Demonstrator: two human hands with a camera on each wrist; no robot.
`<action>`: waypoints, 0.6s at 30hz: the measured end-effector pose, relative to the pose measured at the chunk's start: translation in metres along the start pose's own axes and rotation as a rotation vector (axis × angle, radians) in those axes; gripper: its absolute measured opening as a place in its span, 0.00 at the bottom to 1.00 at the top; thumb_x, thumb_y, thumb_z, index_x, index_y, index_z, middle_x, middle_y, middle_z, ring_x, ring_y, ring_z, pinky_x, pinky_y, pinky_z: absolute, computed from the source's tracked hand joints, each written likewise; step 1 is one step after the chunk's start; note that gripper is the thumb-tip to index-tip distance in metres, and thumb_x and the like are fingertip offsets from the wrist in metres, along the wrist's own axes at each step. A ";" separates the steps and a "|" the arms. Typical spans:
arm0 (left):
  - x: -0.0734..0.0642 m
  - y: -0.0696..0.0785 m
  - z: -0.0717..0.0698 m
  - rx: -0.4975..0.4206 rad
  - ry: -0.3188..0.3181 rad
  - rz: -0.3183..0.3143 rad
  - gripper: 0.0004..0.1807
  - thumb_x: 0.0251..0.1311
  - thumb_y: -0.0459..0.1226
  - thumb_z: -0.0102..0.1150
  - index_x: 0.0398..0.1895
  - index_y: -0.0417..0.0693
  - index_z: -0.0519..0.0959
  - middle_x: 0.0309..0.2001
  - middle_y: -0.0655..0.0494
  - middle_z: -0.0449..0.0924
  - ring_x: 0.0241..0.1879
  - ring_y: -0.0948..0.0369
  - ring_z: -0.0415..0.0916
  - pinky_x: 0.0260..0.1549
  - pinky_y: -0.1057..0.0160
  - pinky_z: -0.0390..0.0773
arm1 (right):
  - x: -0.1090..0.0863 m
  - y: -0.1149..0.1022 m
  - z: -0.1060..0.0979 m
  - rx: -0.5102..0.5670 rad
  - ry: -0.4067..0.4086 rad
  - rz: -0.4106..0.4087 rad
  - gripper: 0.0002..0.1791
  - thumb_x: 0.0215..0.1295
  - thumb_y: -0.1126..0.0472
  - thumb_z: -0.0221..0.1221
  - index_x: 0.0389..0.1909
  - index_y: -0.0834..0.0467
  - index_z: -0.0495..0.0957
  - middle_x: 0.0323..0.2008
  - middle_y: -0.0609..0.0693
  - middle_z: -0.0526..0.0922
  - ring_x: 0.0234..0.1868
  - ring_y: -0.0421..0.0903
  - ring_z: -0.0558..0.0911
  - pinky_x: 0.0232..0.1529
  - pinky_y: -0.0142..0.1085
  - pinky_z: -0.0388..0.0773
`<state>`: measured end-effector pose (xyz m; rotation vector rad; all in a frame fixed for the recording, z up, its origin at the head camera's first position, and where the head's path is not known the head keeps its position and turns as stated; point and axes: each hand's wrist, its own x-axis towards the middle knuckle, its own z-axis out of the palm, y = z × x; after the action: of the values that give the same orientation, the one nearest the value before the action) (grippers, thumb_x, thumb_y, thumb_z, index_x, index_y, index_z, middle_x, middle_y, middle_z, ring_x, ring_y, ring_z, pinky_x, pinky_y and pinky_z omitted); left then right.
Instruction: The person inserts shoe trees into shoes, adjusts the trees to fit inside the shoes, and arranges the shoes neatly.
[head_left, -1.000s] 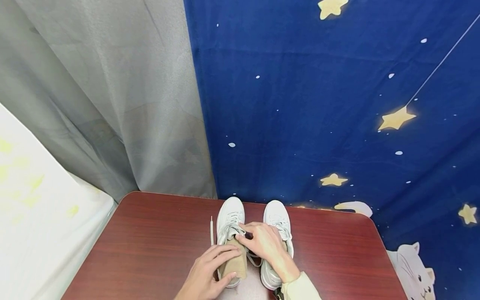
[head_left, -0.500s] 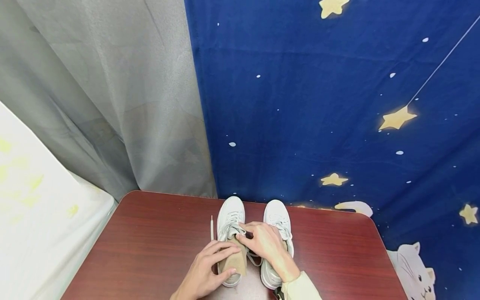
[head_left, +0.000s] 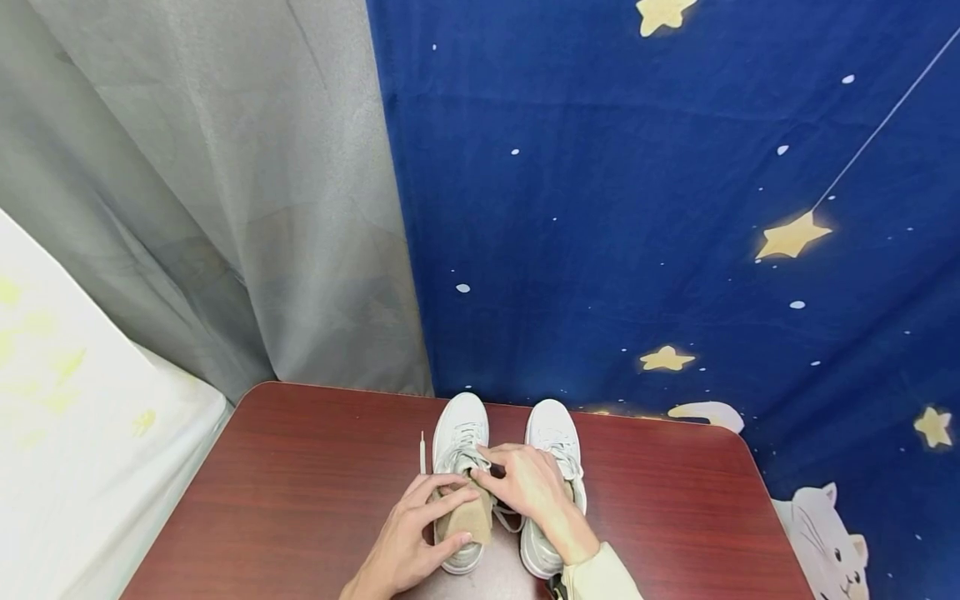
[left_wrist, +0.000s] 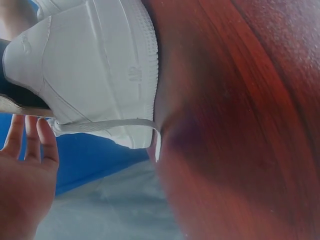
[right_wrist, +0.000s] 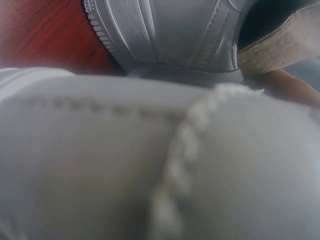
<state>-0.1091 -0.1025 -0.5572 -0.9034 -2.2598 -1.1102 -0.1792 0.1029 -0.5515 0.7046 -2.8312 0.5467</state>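
Note:
Two white lace-up sneakers stand side by side with toes pointing away, the left shoe [head_left: 461,417] and the right shoe [head_left: 551,425]. A beige insole [head_left: 471,523] sticks up out of the left shoe's opening. My left hand [head_left: 408,533] holds it, thumb at the near end and fingers along its left and upper side. At that shoe's tongue, my right hand [head_left: 528,483] pinches with thumb and forefinger, its wrist passing over the right shoe. In the left wrist view, the left hand's fingertips [left_wrist: 46,127] touch the insole's edge. The insole's front part is hidden inside the shoe.
The shoes rest on a reddish-brown wooden table [head_left: 315,483] near its far edge. A loose shoelace [head_left: 423,450] juts out left of the left shoe. Behind hang a grey curtain [head_left: 322,250] and a blue star-patterned cloth [head_left: 570,208].
My left hand has moved slightly forward, and the insole has slid deeper into the left shoe, exposing more of its heel. The right hand stays at the tongue.

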 end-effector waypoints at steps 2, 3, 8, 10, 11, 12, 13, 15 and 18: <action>0.000 -0.002 0.000 0.003 0.005 -0.002 0.27 0.44 0.48 0.68 0.52 0.59 0.77 0.52 0.56 0.73 0.47 0.58 0.68 0.40 0.61 0.70 | 0.000 0.000 0.000 -0.002 0.000 -0.002 0.24 0.55 0.32 0.51 0.50 0.34 0.76 0.43 0.34 0.80 0.36 0.36 0.80 0.26 0.35 0.75; 0.000 -0.003 0.000 0.002 0.008 -0.002 0.27 0.43 0.48 0.68 0.52 0.59 0.77 0.52 0.55 0.73 0.46 0.58 0.68 0.39 0.61 0.70 | 0.000 0.000 0.001 -0.002 0.001 -0.003 0.23 0.55 0.32 0.51 0.50 0.34 0.76 0.43 0.34 0.80 0.36 0.36 0.80 0.26 0.35 0.75; 0.000 -0.006 0.001 0.019 0.019 0.001 0.27 0.43 0.49 0.68 0.52 0.60 0.77 0.53 0.55 0.72 0.46 0.56 0.68 0.39 0.60 0.69 | 0.001 0.000 0.000 -0.007 0.004 -0.005 0.23 0.55 0.32 0.51 0.50 0.34 0.77 0.42 0.35 0.81 0.36 0.37 0.80 0.26 0.36 0.75; 0.001 -0.007 0.002 0.025 0.017 -0.003 0.27 0.44 0.49 0.68 0.52 0.61 0.77 0.53 0.55 0.71 0.48 0.55 0.67 0.42 0.59 0.68 | 0.001 0.000 0.000 -0.008 0.006 -0.006 0.23 0.55 0.32 0.51 0.50 0.34 0.77 0.42 0.35 0.81 0.36 0.37 0.81 0.26 0.36 0.75; 0.001 -0.007 0.002 0.026 0.015 -0.007 0.27 0.44 0.49 0.68 0.52 0.61 0.77 0.53 0.55 0.71 0.49 0.55 0.67 0.43 0.58 0.68 | 0.001 0.000 0.000 -0.007 0.007 -0.007 0.23 0.55 0.33 0.51 0.50 0.34 0.77 0.42 0.34 0.81 0.36 0.37 0.81 0.26 0.36 0.75; 0.001 -0.007 0.002 0.026 0.013 -0.011 0.26 0.44 0.49 0.68 0.51 0.61 0.77 0.54 0.55 0.71 0.50 0.55 0.67 0.45 0.58 0.67 | 0.001 0.000 0.000 -0.007 0.009 -0.009 0.23 0.56 0.33 0.51 0.50 0.34 0.77 0.42 0.34 0.81 0.36 0.37 0.80 0.26 0.36 0.75; 0.001 -0.007 0.002 0.024 0.011 -0.014 0.26 0.44 0.49 0.68 0.51 0.61 0.77 0.54 0.54 0.70 0.51 0.55 0.66 0.47 0.58 0.66 | 0.001 0.000 0.000 -0.006 0.010 -0.010 0.23 0.56 0.33 0.51 0.50 0.35 0.77 0.42 0.34 0.81 0.36 0.37 0.80 0.26 0.35 0.75; 0.001 -0.008 0.002 0.019 0.005 -0.018 0.26 0.45 0.49 0.67 0.51 0.61 0.77 0.55 0.53 0.70 0.53 0.55 0.66 0.49 0.60 0.64 | 0.001 0.000 -0.001 -0.004 0.013 -0.013 0.23 0.56 0.33 0.51 0.50 0.35 0.77 0.42 0.34 0.81 0.36 0.37 0.80 0.26 0.35 0.75; 0.000 -0.008 0.002 0.010 -0.004 -0.019 0.26 0.45 0.49 0.67 0.52 0.60 0.77 0.57 0.50 0.69 0.56 0.51 0.65 0.54 0.61 0.60 | 0.001 -0.001 -0.001 -0.003 0.012 -0.013 0.23 0.56 0.33 0.51 0.50 0.35 0.77 0.42 0.34 0.81 0.36 0.37 0.80 0.27 0.36 0.75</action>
<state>-0.1156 -0.1045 -0.5626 -0.8825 -2.2793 -1.1052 -0.1797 0.1024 -0.5503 0.7159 -2.8138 0.5429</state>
